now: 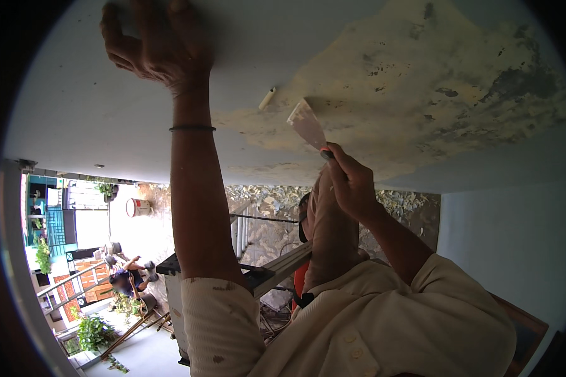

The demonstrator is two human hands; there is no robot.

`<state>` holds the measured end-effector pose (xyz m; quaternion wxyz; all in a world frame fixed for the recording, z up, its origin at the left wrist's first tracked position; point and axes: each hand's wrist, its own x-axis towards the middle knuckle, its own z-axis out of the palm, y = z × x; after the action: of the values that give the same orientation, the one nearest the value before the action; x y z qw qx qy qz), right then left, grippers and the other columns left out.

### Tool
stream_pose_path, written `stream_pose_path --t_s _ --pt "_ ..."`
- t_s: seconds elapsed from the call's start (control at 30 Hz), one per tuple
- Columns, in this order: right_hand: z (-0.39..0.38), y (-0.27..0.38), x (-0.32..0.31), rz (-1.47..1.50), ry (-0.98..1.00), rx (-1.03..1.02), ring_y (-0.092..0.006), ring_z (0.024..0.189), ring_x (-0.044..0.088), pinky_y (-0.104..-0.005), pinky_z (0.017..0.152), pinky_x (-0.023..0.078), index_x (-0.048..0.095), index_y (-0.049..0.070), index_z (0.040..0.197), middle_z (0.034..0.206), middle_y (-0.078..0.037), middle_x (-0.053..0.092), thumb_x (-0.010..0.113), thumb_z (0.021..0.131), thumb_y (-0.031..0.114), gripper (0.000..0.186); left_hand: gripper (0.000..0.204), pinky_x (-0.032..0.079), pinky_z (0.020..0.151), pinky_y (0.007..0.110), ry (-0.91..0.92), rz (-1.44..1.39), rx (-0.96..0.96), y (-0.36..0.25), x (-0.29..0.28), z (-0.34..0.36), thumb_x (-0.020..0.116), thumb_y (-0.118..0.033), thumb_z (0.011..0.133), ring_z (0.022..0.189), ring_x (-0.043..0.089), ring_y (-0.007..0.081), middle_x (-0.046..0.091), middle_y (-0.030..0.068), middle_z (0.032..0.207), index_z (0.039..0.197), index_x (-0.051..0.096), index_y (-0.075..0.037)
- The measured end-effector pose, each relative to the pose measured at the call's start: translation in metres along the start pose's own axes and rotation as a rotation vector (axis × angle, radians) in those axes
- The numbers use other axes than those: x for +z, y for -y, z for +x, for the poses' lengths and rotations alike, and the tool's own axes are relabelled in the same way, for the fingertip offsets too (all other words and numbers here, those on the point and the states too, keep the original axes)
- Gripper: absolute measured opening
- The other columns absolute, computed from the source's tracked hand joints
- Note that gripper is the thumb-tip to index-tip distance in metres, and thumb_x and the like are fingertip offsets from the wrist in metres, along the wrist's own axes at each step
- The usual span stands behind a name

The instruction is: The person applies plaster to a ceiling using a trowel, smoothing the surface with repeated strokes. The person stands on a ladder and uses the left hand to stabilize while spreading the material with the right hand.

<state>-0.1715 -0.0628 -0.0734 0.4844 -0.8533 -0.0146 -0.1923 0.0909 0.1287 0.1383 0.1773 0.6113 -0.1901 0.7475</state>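
Note:
My right hand [353, 188] is closed around the handle of a putty knife [309, 124]. Its broad, pale-smeared blade points up and left, close to the grey-painted ceiling surface [245, 56]; I cannot tell whether its edge touches. Beyond the blade spreads a large bare patch [390, 88], cream-coloured with dark stains and flaked edges. Up at the left, my left hand [154, 47] rests against the painted part with its fingers apart, holding nothing; its fingertips are in shadow. A short pale tube [268, 98] sticks out from the surface between the two hands.
A ladder [283, 264] stands below my arms. Many pale paint flakes [396, 204] litter the ground. At the far left are a seated person [132, 279], a white bucket [138, 207], a leaning ladder [75, 286] and a green plant [94, 332]. A light wall [509, 232] rises at the right.

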Motion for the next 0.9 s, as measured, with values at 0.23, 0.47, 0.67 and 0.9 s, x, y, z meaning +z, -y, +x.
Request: stream_pose_path --t_s 0.23,0.47,0.67,0.9 --pt "0.02 0.008 0.008 0.072 -0.012 0.011 -0.0212 0.081 0.072 -0.0319 0.075 0.054 0.063 0.006 0.14 0.096 -0.016 0.073 0.059 0.107 0.01 0.033 0.051 0.036 0.124 0.055 -0.023 0.001 0.064 0.01 0.005 -0.003 0.046 -0.037 0.109 0.149 0.04 0.0325 0.045 0.0176 0.161 0.151 0.059 -0.012" --pt "0.029 0.045 0.017 -0.039 0.116 0.068 -0.025 0.079 0.071 -0.0332 0.074 0.054 0.063 0.006 0.137 0.091 -0.017 0.071 0.061 0.106 0.012 0.032 0.051 0.034 0.124 0.055 -0.04 0.07 0.152 0.024 0.007 -0.004 0.046 -0.038 0.109 0.149 0.04 0.0314 0.047 0.017 0.161 0.151 0.06 -0.012" --pt "0.024 0.019 0.007 0.048 -0.075 -0.112 -0.0309 0.072 0.073 -0.0423 0.062 0.056 0.06 0.01 0.138 0.084 -0.016 0.07 0.061 0.104 0.014 0.034 0.051 0.032 0.124 0.055 0.008 0.066 0.119 0.02 0.002 0.0 0.046 -0.039 0.109 0.15 0.04 0.0312 0.047 0.0169 0.162 0.151 0.06 -0.013" --pt "0.039 0.06 0.022 -0.073 0.158 0.088 -0.0346 0.088 0.074 -0.0396 0.078 0.059 0.064 0.016 0.137 0.098 -0.016 0.074 0.056 0.109 0.027 0.031 0.055 0.029 0.124 0.056 0.024 0.068 0.015 0.007 0.003 0.0 0.042 -0.043 0.11 0.151 0.038 0.0338 0.04 0.0181 0.166 0.156 0.055 -0.015"
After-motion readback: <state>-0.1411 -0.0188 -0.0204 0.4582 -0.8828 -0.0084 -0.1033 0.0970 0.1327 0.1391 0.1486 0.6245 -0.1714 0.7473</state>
